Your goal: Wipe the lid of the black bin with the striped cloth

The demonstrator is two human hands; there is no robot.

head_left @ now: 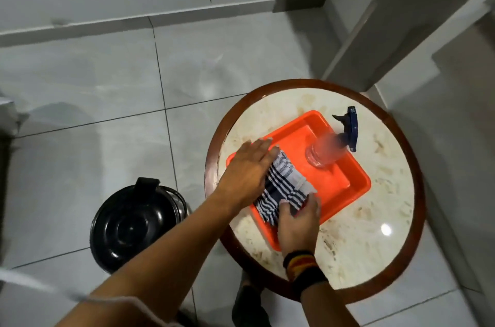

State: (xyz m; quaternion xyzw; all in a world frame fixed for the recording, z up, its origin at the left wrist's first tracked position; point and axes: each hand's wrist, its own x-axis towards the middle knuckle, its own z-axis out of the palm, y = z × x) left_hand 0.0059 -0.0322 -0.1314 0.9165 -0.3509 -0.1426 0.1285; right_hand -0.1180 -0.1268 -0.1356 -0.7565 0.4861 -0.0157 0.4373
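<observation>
The striped cloth (282,182), blue and white, lies bunched in the orange tray (345,179) on the round table. My left hand (247,168) rests flat on the cloth's left part, fingers stretched out. My right hand (297,222) grips the cloth's near end with curled fingers. The black bin (134,222) stands on the floor to the left of the table, its glossy round lid closed and facing up, apart from both hands.
A clear spray bottle (325,151) with a blue trigger head stands in the tray's far corner. The round marble-topped table (375,246) has a dark wooden rim. Grey floor tiles (80,91) spread around; white wall structures rise at the top right.
</observation>
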